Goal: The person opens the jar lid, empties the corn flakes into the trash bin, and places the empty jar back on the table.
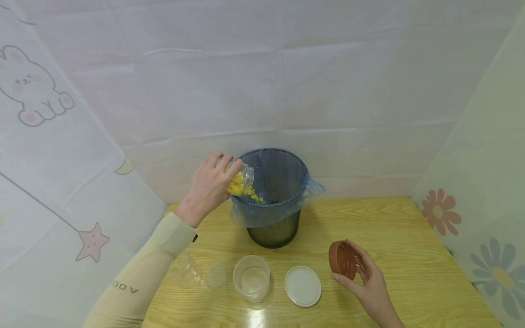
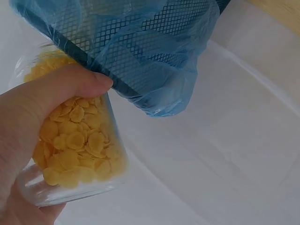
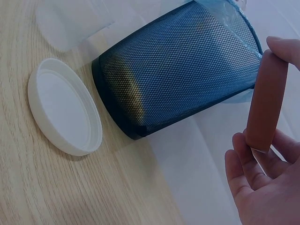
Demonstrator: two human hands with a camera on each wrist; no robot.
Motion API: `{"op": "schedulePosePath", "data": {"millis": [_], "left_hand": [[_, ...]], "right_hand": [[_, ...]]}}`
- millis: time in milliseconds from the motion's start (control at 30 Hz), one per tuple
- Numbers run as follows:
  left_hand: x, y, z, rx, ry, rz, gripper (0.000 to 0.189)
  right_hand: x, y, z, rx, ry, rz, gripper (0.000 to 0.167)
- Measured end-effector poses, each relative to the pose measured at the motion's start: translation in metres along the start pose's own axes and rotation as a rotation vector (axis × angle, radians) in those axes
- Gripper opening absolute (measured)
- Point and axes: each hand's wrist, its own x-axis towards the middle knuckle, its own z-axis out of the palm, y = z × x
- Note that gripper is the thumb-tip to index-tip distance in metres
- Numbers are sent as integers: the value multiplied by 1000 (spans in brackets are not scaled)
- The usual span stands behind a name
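Observation:
My left hand (image 1: 211, 180) grips a clear jar (image 2: 77, 145) of yellow flakes, tilted mouth-down over the rim of a mesh bin (image 3: 173, 70). Some flakes (image 1: 255, 196) spill from its mouth into the bin. A thin blue bag (image 1: 262, 217) lines the bin and folds over its rim. In the left wrist view, the thumb lies across the jar beside the rim. My right hand (image 1: 371, 284) holds a reddish-brown round lid (image 1: 342, 260) on edge above the table, pinched between thumb and fingers, its hollow side showing in the head view.
On the wooden table (image 1: 414, 255), a white lid (image 1: 302, 286) lies hollow side up near the right hand. Left of it stand a clear plastic tub (image 1: 251, 279), a clear disc (image 1: 215, 276) and a clear container (image 1: 188, 271) partly behind the left sleeve. A cloth wall rises behind the bin.

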Motion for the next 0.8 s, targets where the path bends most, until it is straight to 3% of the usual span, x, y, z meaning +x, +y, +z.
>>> {"op": "schedulePosePath", "data": {"millis": [300, 533, 800], "left_hand": [[1, 1, -2, -46, 57, 23, 79], [0, 2, -2, -52, 34, 46, 79], [0, 3, -3, -25, 56, 62, 69]], "right_hand": [[-1, 0, 1, 2, 1, -4, 78], [-2, -1, 1, 6, 2, -10, 79], [-3, 0, 1, -2, 6, -4, 79]]}}
